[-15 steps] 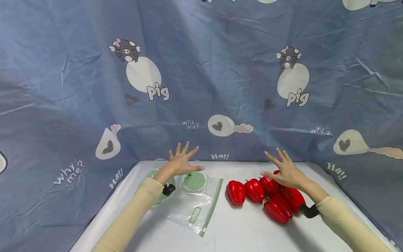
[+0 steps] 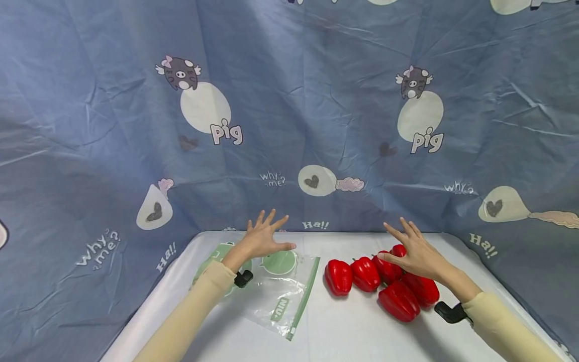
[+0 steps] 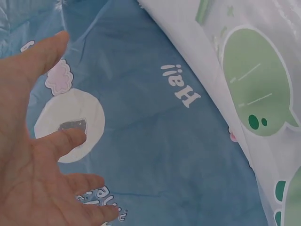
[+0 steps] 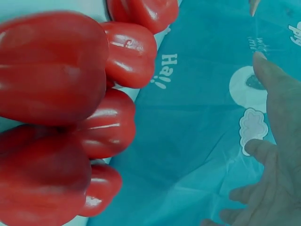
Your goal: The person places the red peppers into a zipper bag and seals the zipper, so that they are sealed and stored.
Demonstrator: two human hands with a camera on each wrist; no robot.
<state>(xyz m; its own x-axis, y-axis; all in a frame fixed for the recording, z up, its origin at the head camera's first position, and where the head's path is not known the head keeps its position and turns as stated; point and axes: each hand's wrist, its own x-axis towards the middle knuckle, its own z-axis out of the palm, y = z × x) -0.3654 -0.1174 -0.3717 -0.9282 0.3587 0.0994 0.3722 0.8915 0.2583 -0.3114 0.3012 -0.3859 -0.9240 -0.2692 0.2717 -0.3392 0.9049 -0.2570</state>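
My left hand hovers with spread fingers over a clear plastic zip bag printed with green shapes, which lies flat on the left of the white table. A green slider strip runs along the bag's right edge. To the right, my right hand is held in the air above several red bell peppers, its fingers spread and nothing in them. In the right wrist view, the peppers lie clustered beside that hand. The left wrist view has the left palm empty, with the bag's green print at right.
A blue cloth with pig prints hangs behind the white table and along its sides. Black wrist straps show on both forearms. One pepper sits at the left end of the group, nearest the bag.
Both hands have lowered slightly toward the viewer, fingers still spread. The right hand has also shifted a little right, uncovering more of the rear pepper. Bag and peppers stay in place.
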